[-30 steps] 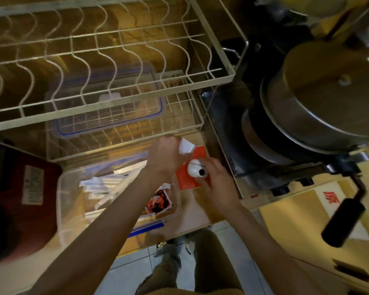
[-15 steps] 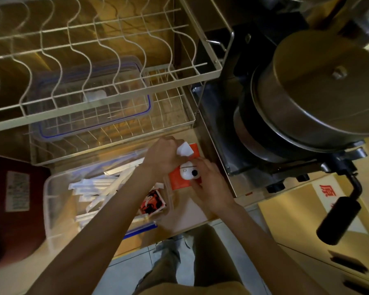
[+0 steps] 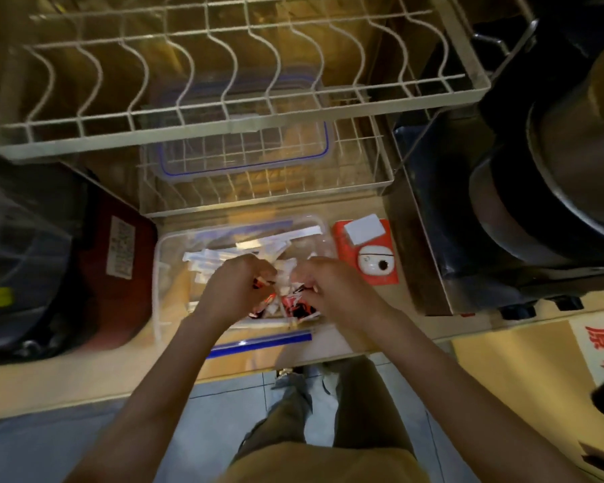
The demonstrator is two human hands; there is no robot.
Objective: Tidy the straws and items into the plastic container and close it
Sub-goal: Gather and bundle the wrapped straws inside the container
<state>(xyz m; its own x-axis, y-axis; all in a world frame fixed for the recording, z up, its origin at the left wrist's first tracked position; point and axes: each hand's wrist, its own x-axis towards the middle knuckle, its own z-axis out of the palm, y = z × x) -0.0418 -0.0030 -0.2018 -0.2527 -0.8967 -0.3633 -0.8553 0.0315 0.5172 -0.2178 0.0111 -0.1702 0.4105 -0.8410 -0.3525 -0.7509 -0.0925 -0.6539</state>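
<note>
While both hands [image 3: 236,291] [image 3: 335,291] grip crinkly red-white packets [image 3: 295,305], paper-wrapped straws [image 3: 224,256] fill the clear container [image 3: 161,273].

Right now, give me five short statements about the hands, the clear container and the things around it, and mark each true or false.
1. Both hands, left hand and right hand, are over the clear plastic container. True.
2. The container is closed. False: it is open, with white wrapped straws showing inside.
3. The orange card with a white round item lies right of the container. True.
4. The blue-rimmed clear lid sits on the wire rack's lower shelf. True.
5. The right hand rests on the orange card. False: the card lies untouched.
</note>
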